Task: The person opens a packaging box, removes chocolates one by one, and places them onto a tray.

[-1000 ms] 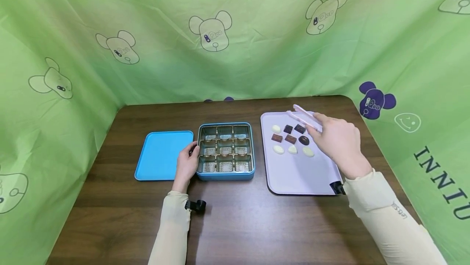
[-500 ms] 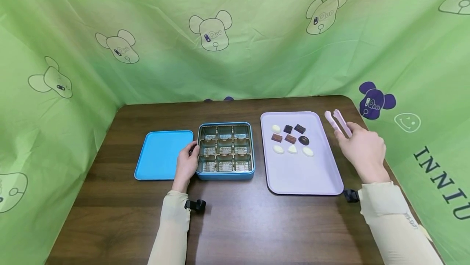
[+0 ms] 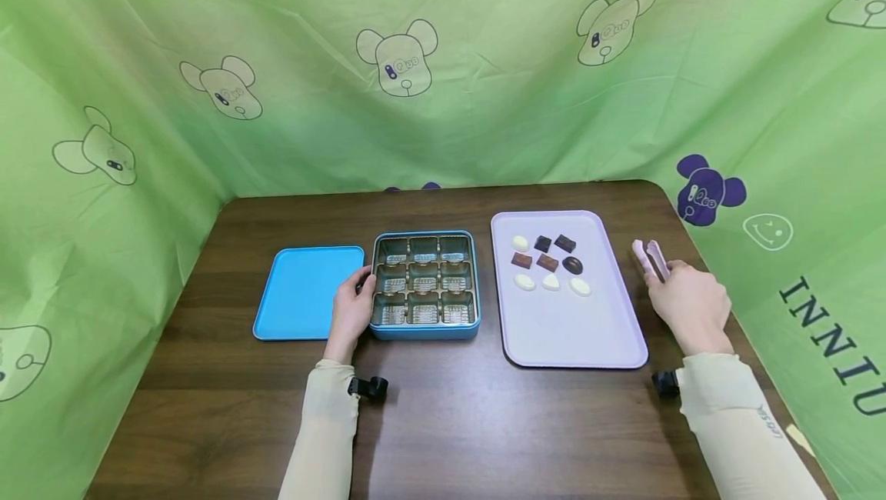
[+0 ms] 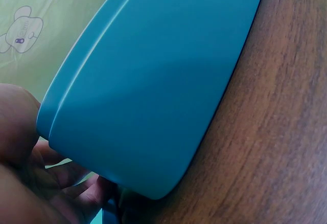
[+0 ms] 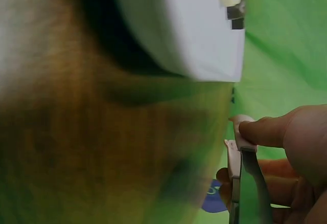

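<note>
My left hand holds the left side of a blue square box, thumb at the rim and fingers against the side wall. Inside the box sits a gold insert with several compartments. In the left wrist view the box's blue wall fills the middle, resting on the wood. To the right of a lilac tray, my right hand grips small pink tongs, their tips apart and nothing between them. The right wrist view shows thumb and fingers around the tongs, with metal arms.
A blue lid lies left of the box. On the tray are several chocolates, including a dark oval piece, brown bars and white pieces. A green printed curtain surrounds the brown table.
My right hand has carried the tongs from above the tray to the table's right side, then lower and nearer to me. The left hand and the box have stayed still.
</note>
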`<state>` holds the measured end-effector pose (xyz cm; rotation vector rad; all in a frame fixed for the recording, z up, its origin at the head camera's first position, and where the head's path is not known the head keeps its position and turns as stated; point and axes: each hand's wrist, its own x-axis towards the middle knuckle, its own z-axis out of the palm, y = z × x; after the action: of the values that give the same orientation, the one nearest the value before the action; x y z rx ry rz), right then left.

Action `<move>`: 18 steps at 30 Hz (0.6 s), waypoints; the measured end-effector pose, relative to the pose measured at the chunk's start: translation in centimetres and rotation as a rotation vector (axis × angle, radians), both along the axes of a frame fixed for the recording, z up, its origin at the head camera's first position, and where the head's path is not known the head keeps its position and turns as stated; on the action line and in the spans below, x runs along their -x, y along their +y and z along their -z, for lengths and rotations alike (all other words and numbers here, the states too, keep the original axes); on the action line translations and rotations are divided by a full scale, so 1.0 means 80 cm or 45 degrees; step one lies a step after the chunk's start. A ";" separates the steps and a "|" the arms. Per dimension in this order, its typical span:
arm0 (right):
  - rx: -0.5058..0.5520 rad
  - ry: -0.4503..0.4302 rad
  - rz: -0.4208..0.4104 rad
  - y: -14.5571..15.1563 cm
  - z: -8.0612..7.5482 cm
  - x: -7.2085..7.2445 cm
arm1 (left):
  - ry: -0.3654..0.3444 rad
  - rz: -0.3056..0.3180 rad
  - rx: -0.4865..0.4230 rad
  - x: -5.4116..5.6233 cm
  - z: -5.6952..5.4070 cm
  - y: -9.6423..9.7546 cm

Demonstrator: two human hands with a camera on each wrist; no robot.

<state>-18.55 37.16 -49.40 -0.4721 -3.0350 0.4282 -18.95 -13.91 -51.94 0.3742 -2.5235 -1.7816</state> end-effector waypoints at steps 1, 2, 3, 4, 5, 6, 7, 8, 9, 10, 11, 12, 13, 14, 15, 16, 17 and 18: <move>-0.004 -0.005 0.001 0.001 0.003 0.000 | 0.000 0.000 0.000 0.000 0.000 0.000; -0.006 -0.011 0.003 0.001 0.006 0.000 | 0.001 0.000 -0.001 0.000 0.000 0.000; -0.009 -0.012 0.001 0.001 0.008 0.000 | 0.001 0.003 0.004 0.001 0.000 0.000; -0.008 -0.013 0.001 0.001 0.010 0.000 | -0.001 0.004 0.000 0.001 0.000 0.000; -0.007 -0.016 0.001 0.001 0.012 0.000 | -0.002 0.006 -0.001 0.001 0.001 0.000; -0.007 -0.015 -0.001 0.000 0.014 -0.001 | -0.005 0.007 -0.004 0.001 0.001 0.000; -0.002 -0.017 0.000 0.000 0.015 -0.001 | -0.008 0.009 -0.006 0.002 0.001 0.000; 0.002 -0.019 0.002 0.000 0.016 -0.002 | -0.011 0.010 -0.010 0.002 0.001 0.000; 0.005 -0.018 0.002 -0.001 0.016 -0.003 | -0.013 0.011 -0.009 0.002 0.002 0.000; 0.007 -0.017 0.002 -0.001 0.016 -0.003 | -0.013 0.010 -0.014 0.002 0.001 0.000; 0.007 -0.013 -0.001 -0.002 0.017 -0.004 | -0.010 0.009 -0.011 0.002 0.001 0.000; 0.007 -0.009 -0.004 -0.003 0.017 -0.005 | -0.008 0.007 -0.011 0.002 0.001 0.000; 0.006 -0.007 -0.006 -0.004 0.017 -0.005 | -0.004 0.006 -0.010 0.002 0.001 0.000; 0.003 -0.005 -0.010 -0.004 0.017 -0.005 | 0.000 0.004 -0.007 0.001 0.001 0.000; 0.000 -0.003 -0.013 -0.005 0.017 -0.005 | 0.003 0.003 -0.001 0.001 0.001 0.000; -0.003 -0.002 -0.016 -0.006 0.017 -0.005 | 0.003 0.000 0.000 0.001 0.000 0.000; -0.005 -0.001 -0.017 -0.006 0.017 -0.005 | 0.004 -0.001 0.003 0.001 0.001 0.000; -0.008 -0.003 -0.018 -0.007 0.017 -0.005 | 0.004 -0.002 0.005 0.001 0.001 0.000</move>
<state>-18.14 36.62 -50.76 -0.4510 -3.0429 0.4194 -19.02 -13.89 -52.00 0.3722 -2.5236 -1.7747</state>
